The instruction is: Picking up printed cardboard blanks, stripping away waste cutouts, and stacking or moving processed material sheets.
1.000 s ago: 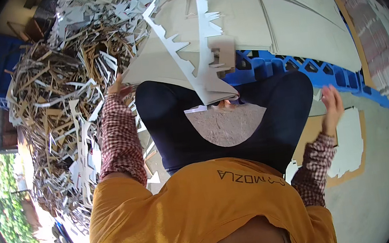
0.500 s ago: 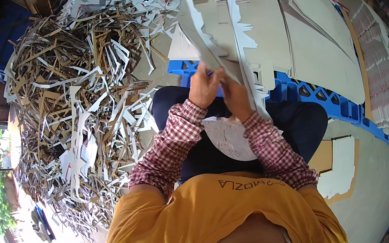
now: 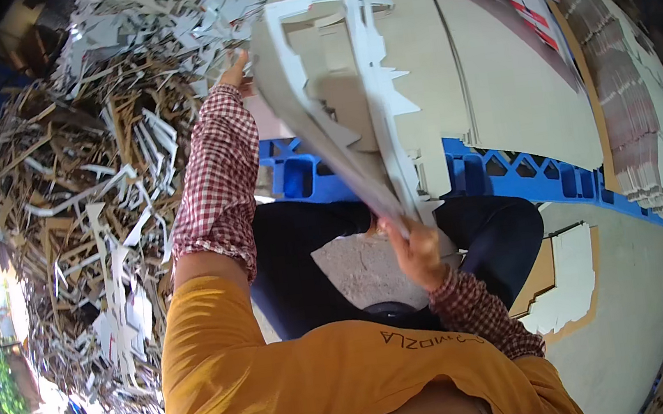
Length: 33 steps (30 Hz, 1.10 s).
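Observation:
Large grey cardboard sheets [image 3: 416, 56] lie stacked in front of me, with jagged white offcut strips [image 3: 395, 104] along the top one. At the near end of the top sheet, my right hand [image 3: 419, 256] is closed on a narrow cardboard strip, the thumb lying along it. The strip's edge curves up and away from this grip toward the far left. My left hand [image 3: 232, 70] is stretched far forward at the left side of the sheets, close to their edge. Most of its fingers are hidden, so its hold cannot be made out.
A big heap of brown and white cardboard scraps [image 3: 68, 148] rises at my left. Blue plastic pallets [image 3: 501, 170] carry the sheets. Stacked cut cardboard [image 3: 632, 95] stands on the right. White-and-brown board pieces [image 3: 568, 277] lie on the floor at the right. Red-and-white printed board [image 3: 526, 1] is at the far right.
My hands were together at the near part of the strips. The left has moved forward and left; the right has come down toward me. The view has shifted, and red-and-white board now shows at far right.

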### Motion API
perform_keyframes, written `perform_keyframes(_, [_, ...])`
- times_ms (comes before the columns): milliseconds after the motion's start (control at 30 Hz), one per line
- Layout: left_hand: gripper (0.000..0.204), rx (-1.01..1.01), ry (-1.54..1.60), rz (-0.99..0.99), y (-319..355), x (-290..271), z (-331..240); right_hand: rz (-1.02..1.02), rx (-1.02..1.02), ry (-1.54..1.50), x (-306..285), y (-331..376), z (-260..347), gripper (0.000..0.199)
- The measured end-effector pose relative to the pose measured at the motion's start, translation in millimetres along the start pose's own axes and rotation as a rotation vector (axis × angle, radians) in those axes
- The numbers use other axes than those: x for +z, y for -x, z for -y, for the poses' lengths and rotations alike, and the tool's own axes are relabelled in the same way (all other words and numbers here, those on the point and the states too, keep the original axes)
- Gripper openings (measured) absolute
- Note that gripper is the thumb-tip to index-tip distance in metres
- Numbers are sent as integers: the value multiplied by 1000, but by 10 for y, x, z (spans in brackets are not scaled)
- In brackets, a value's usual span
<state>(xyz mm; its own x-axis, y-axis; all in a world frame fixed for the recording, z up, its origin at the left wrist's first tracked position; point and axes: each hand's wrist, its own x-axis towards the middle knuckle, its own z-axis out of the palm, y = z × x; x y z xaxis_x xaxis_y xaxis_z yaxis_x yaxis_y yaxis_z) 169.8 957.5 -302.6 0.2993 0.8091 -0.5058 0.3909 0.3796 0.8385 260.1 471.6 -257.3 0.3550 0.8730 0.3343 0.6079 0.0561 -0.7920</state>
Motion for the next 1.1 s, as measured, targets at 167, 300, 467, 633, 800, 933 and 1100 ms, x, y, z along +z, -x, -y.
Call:
perform_keyframes(167, [77, 308, -1088, -85, -677, -1065, -99, 92, -160, -276, -16, 109, 400, 32])
perform_keyframes(300, [45, 794, -1397, -93, -402, -213, -127, 617, -191, -277, 100, 202, 111, 43])
perform_keyframes(467, [30, 801, -622, -154, 1501, 593, -848, 579, -112, -604, 49, -674, 461, 52])
perform_keyframes(633, [27, 1063, -652, -54, 2824, 790, -1275, -299, -149, -691, -240, -2003, 605, 44])
perform_keyframes(800, [21, 1189, -468, 147, 3653, 801, -1276, -633, -56, -790, -837, -2429, 266, 54])
perform_keyframes(933, [22, 1209, -448, 124, 3923, 726, -1318, -545, -76, -879, -949, -2397, 423, 55])
perform_keyframes(1100, [23, 1270, -497, -31, 3980, 610, -1665, -520, -78, -676, -1004, -2311, 652, 50])
